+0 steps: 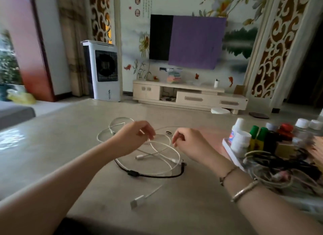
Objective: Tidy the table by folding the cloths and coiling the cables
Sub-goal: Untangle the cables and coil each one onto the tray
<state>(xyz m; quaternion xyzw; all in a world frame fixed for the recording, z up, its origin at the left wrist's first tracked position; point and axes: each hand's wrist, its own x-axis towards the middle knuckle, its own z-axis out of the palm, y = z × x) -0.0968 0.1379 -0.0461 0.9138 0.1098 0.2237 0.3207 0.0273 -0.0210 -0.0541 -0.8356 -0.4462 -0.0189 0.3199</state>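
Both hands are up over the middle of the grey tabletop (52, 147), and the left hand (132, 138) has its fingertips curled in, pinching a strand of the white cable (164, 147) and lifting it just off the surface. The right hand (190, 144) hovers just beside it, fingers bent downward near the same strand; whether it actually pinches the cable, I cannot tell from here. The white cable sprawls in loose overlapping loops under and between the two hands, one loop reaching out beyond the left hand. A black cable (153, 175) curves along the near edge of those loops, with a small block along its run and a plug at its right end. Closer to the camera, a flat white plug (137, 200) lies on its own with a short lead running up toward the tangle. Off to the right, a tray (230, 153) carries bottles and caps, and a heap of more cables (279, 166) sits right against it.
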